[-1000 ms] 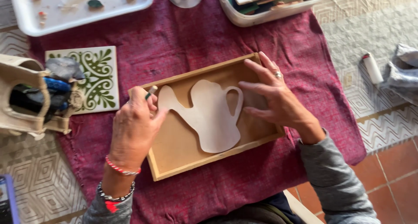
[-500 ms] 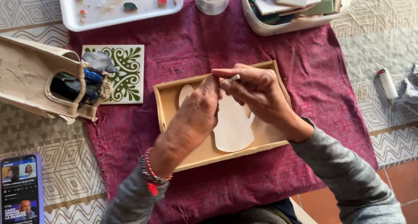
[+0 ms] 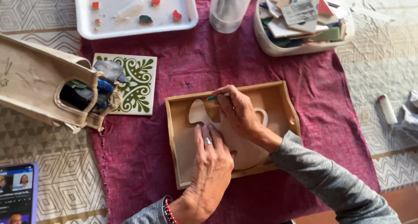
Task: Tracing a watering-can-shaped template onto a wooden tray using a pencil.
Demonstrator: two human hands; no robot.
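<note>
- My left hand (image 3: 213,163) lies flat, pinning the pale teapot-shaped cutout (image 3: 198,113) inside the wooden tray (image 3: 176,141).
- My right hand (image 3: 239,115) pinches what looks like a green pencil (image 3: 213,97) at the cutout's edge.
- If my left eases, the cutout could slide and spoil the line.

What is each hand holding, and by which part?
Right hand pinches a green-tipped pencil near its tip; left hand presses flat on the teapot-shaped cutout.
</note>
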